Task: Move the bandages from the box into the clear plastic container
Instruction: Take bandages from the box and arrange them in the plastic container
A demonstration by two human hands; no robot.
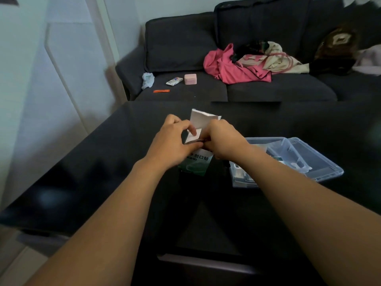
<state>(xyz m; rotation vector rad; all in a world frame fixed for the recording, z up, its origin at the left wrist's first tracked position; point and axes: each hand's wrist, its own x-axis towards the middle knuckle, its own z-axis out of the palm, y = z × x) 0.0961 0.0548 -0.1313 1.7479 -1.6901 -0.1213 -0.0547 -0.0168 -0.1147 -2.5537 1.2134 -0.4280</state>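
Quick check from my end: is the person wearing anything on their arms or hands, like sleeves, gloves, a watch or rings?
Nothing that shows. Both forearms are bare from the bottom edge of the picture to the wrists, with no sleeve in view. The left hand and right hand have no gloves, and no watch, band or ring is visible. The fingers are partly hidden.

1. The green-and-white bandage box on the dark table bears Chinese print on its front face; the characters 水创口贴 can be read, the start of the line being covered by the left hand.
2. Under that line a smaller row of print shows, too blurred to read.
3. The small white tube on the sofa carries red and blue marks, not legible.
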